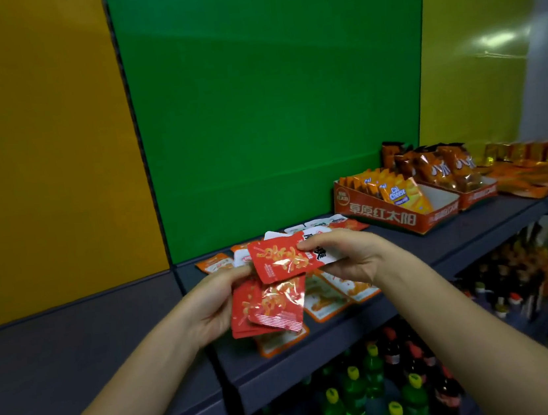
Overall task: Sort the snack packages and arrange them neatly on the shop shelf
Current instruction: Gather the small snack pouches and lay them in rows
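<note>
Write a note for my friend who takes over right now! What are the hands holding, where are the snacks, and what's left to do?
Left hand holds a stack of red packets. Right hand pinches one more red packet just above the stack.
White-and-orange packets lie loose on the shelf under both hands.
Done: cheese packets stand in a red box, and orange bags stand beside them.
Left: probably add the red packet to the stack, set the stack down neatly, then sort the loose packets.
</note>
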